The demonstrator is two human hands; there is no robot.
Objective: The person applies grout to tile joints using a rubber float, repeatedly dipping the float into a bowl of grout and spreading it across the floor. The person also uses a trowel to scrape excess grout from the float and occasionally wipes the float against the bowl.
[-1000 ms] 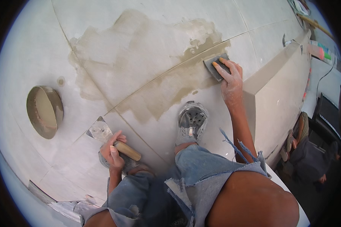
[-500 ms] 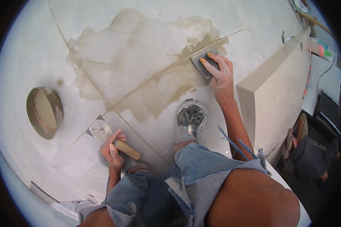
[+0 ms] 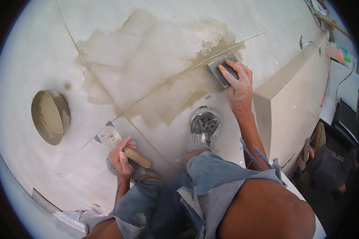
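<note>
My right hand (image 3: 239, 83) grips a flat grey rubber pad (image 3: 221, 71), pressed on the pale floor tiles along a grout line within a patch of wet tan smear (image 3: 147, 95). My left hand (image 3: 123, 155) holds a putty knife by its wooden handle (image 3: 139, 158), close above my left shoe; its smeared metal blade (image 3: 107, 133) points up and to the left, over the tiles. A bowl of tan slurry (image 3: 50, 115) stands on the tiles at the left. My grey clog (image 3: 204, 125) rests between my hands.
A raised tiled ledge (image 3: 289, 99) runs along the right, with a wooden stick (image 3: 331, 24), bottles (image 3: 338, 54) and a cable near its far end. Below it are a dark panel-like object (image 3: 347, 123) and another person (image 3: 327, 167) in dark clothing with sandals.
My right hand with the pad slid left along the grout line, then shifted slightly back right. The whole view has drifted a little rightward. My left hand keeps its hold.
</note>
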